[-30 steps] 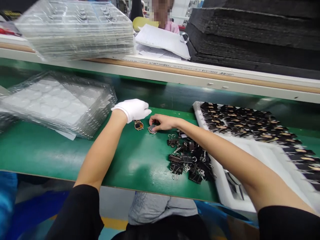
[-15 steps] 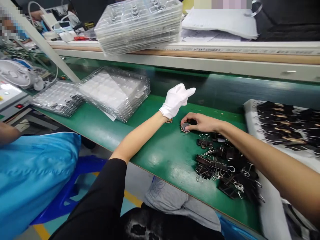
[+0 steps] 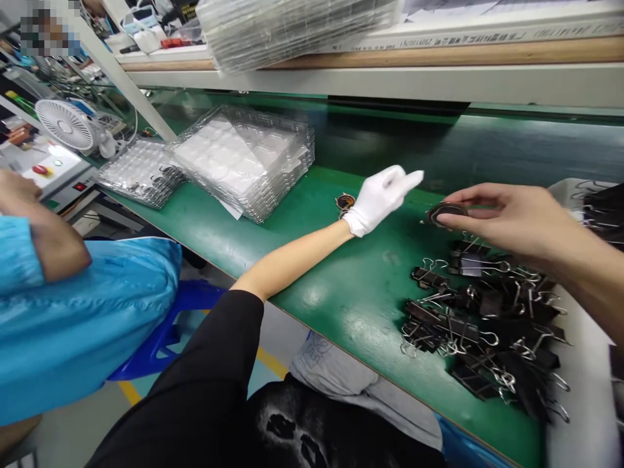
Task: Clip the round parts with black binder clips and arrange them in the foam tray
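Note:
My right hand [image 3: 502, 211], bare, pinches a round dark disc-shaped part [image 3: 446, 211] between thumb and fingers, held tilted above the bench near a heap of black binder clips [image 3: 482, 318]. In a white glove, my left hand [image 3: 383, 198] hovers over the green bench, apart from the right hand. Its fingers are mostly curled and one points out to the right; whether anything lies inside them is hidden. A second small round part with a gold-coloured rim [image 3: 345, 201] lies on the bench just beyond my left wrist, partly covered by the glove.
Stacked clear plastic trays [image 3: 248, 159] stand on the green bench [image 3: 312, 273], with more trays [image 3: 141, 172] to their left. A shelf [image 3: 414, 81] runs across the back. At left are a fan [image 3: 65, 123] and a person in a blue garment [image 3: 88, 312]. Black clipped pieces [image 3: 607, 205] lie far right.
My right hand has lifted the round part from the bench and carried it right, towards the clips. My left hand keeps a similar curled pose. The camera view has shifted.

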Demonstrator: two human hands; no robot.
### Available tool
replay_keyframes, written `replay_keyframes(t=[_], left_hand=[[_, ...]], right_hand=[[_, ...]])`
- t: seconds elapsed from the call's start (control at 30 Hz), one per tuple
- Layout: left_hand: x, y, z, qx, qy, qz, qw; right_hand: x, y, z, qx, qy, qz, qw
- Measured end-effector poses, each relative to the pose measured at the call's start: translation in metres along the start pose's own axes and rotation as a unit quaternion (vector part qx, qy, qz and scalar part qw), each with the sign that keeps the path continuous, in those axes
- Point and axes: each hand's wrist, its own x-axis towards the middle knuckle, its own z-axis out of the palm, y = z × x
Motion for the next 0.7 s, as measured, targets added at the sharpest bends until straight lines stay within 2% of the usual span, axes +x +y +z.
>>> replay_keyframes(t=[0.07, 0.13, 0.23, 0.37, 0.4, 0.47, 0.53, 0.6, 0.7], left_hand=[[-0.007, 0.0, 0.008, -0.086, -0.029, 0.112, 0.989], [-0.013, -0.003, 0.016, -0.13, -0.097, 0.197, 0.967], [-0.019, -0.008, 0.021, -0.094, -0.184, 0.192, 0.959], [-0.019, -0.006, 0.019, -0.079, -0.29, 0.162, 0.94], [-0.017, -0.004, 0.018, -0.069, -0.301, 0.161, 0.937], [-0.015, 0.001, 0.016, -0.037, -0.288, 0.17, 0.942], [-0.014, 0.004, 0.015, 0.069, -0.247, 0.217, 0.942], [-0.015, 0.005, 0.016, 0.215, -0.214, 0.276, 0.912], [-0.016, 0.003, 0.021, 0.329, -0.239, 0.313, 0.858]], right_hand=[[-0.013, -0.004, -0.007, 0.023, 0.045, -0.003, 0.999], [-0.023, -0.004, -0.01, 0.047, 0.076, -0.017, 0.996], [-0.032, 0.004, -0.013, 0.068, 0.069, -0.022, 0.995], [-0.039, 0.012, -0.025, 0.081, -0.01, -0.023, 0.996], [-0.041, 0.011, -0.03, 0.095, -0.028, -0.027, 0.995], [-0.045, 0.008, -0.039, 0.125, -0.037, -0.046, 0.99], [-0.047, 0.003, -0.048, 0.138, -0.007, -0.075, 0.988], [-0.049, 0.0, -0.055, 0.137, 0.02, -0.09, 0.986], [-0.048, 0.0, -0.062, 0.137, 0.009, -0.085, 0.987]])
